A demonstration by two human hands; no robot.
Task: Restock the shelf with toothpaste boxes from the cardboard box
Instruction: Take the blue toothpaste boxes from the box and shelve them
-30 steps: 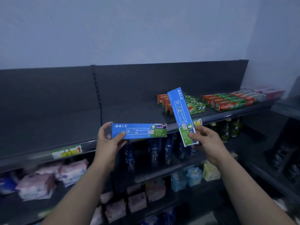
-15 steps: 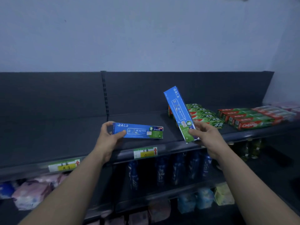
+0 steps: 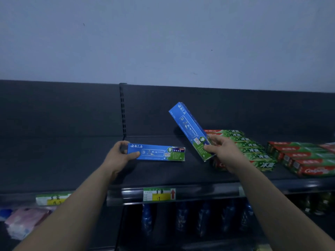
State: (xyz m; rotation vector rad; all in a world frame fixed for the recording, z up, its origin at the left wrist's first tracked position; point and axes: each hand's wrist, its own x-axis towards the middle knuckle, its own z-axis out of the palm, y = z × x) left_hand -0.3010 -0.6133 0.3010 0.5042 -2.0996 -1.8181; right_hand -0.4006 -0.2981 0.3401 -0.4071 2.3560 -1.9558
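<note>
I have a blue toothpaste box in each hand, both over the dark top shelf (image 3: pixel 72 160). My left hand (image 3: pixel 119 156) grips the left end of one blue box (image 3: pixel 157 152), which lies level just above the shelf. My right hand (image 3: pixel 221 151) pinches the green lower end of the other blue box (image 3: pixel 190 127), which tilts up and to the left. The cardboard box is out of view.
Green toothpaste boxes (image 3: pixel 253 151) lie stacked on the shelf just right of my right hand, red and green ones (image 3: pixel 304 158) further right. Price tags (image 3: pixel 159 194) line the shelf edge. Blue bottles (image 3: pixel 181 216) and pink packs (image 3: pixel 25 220) fill the shelf below.
Both hands have carried their boxes forward and lower over the top shelf. The left box has come down close to the shelf surface. The view has risen.
</note>
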